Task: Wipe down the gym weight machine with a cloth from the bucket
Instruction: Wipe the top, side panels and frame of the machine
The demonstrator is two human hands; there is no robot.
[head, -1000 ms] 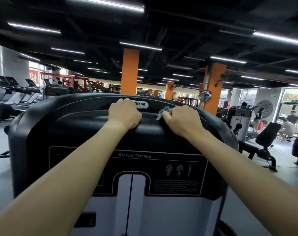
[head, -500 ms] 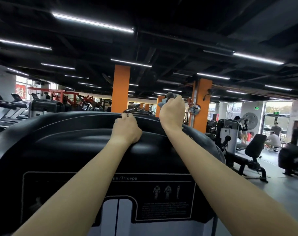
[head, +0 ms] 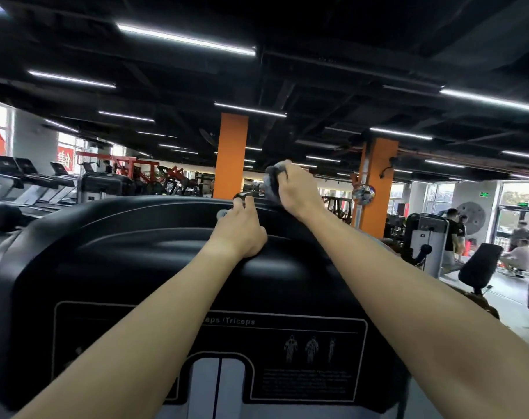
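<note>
Both bare arms reach forward over the black shroud of the weight machine, whose front panel carries a label reading "Triceps" above small exercise figures. The left hand rests on the raised ridge near the top edge of the shroud, its fingers curled over that ridge and gripping it, close beside a small silver badge. The right hand is at the very top edge of the shroud, just right of the left hand, with its fingers clenched around a bunched grey cloth. The cloth sticks out on the hand's left side and hangs down to the machine's top rim; whether it presses on the surface there cannot be told. Behind the machine stand two orange pillars, a row of treadmills along the left wall, and a few people among other equipment at the far right, under strips of ceiling lights.
</note>
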